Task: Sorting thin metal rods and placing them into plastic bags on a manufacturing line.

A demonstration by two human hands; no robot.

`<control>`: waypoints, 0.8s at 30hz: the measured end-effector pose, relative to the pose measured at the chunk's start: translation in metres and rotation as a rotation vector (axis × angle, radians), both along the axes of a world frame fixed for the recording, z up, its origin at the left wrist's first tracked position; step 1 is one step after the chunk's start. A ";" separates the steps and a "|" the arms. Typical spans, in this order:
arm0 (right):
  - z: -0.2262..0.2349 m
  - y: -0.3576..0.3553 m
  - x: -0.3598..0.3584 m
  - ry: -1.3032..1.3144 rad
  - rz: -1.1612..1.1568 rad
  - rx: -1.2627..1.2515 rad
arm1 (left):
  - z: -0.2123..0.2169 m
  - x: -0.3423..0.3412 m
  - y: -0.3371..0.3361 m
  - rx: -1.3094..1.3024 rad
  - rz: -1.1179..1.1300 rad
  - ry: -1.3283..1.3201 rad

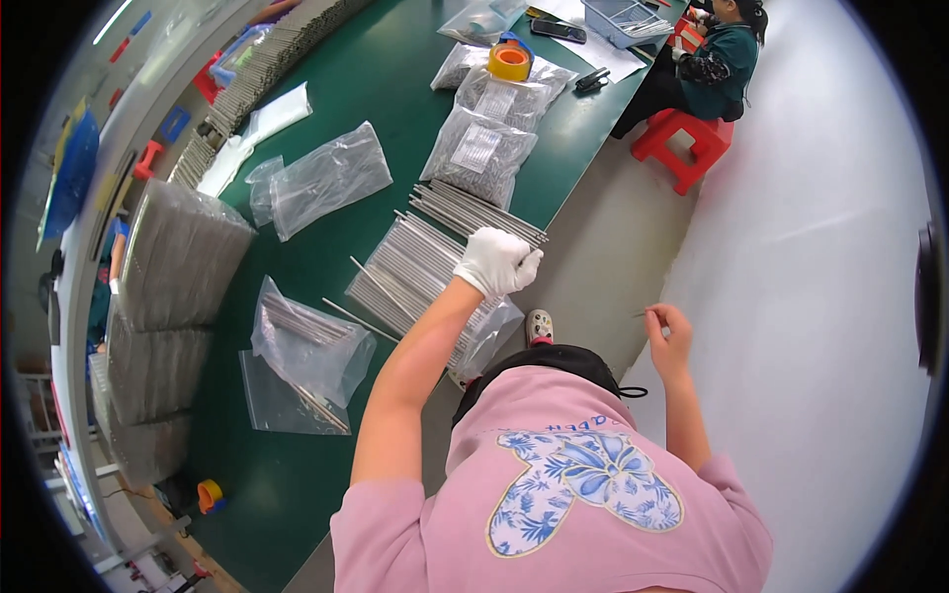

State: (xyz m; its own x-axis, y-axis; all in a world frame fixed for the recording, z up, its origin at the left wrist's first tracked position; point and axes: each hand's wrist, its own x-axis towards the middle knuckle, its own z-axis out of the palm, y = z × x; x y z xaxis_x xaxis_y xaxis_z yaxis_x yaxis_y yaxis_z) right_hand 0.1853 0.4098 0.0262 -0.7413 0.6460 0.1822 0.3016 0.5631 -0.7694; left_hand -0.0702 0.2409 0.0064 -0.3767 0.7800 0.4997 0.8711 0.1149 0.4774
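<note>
My left hand [499,262], in a white glove, is closed above the table's right edge, beside thin metal rods. What its curled fingers hold, if anything, is hidden. A wide layer of rods [405,272] lies on clear plastic to its left, with one rod askew on top. Just beyond the hand is a smaller bundle of rods [465,210]. My bare right hand [669,336] is off to the right, away from the table, its thumb and forefinger pinched together. A faint thin sliver shows at those fingertips, too small to name.
Clear bags with rods [306,326] and an empty-looking clear bag [331,183] lie on the green table [346,84]. Farther up are filled bags [484,153], yellow tape [509,61], a phone [558,30] and a blue basket [618,22]. Wrapped stacks [183,257] line the left. A person sits on a red stool [682,143].
</note>
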 end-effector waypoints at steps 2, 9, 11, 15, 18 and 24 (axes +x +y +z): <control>-0.008 0.016 0.014 -0.023 -0.105 0.026 | -0.027 -0.006 0.015 -0.095 -0.015 0.072; -0.026 0.072 0.044 -0.042 -0.254 -0.123 | -0.070 -0.012 0.018 -0.492 -0.116 0.194; -0.030 0.087 0.042 -0.065 -0.228 -0.140 | -0.076 -0.013 0.018 -0.502 -0.073 0.185; -0.051 0.118 0.029 -0.126 -0.088 -0.041 | -0.087 -0.010 0.015 -0.518 0.031 0.188; -0.052 0.129 0.006 -0.134 0.020 -0.086 | -0.081 -0.002 0.010 -0.591 0.089 0.164; -0.054 0.130 -0.038 -0.170 0.250 -0.027 | -0.061 0.019 -0.026 -0.575 0.511 0.005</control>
State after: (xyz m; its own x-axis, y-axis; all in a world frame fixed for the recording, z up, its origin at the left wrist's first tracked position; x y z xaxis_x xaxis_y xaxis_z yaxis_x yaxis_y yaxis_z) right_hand 0.1471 0.5398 -0.0277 -0.8961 0.4430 0.0272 0.2821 0.6158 -0.7357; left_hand -0.0508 0.2147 -0.0542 -0.7593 0.6469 0.0705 0.6447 0.7330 0.2170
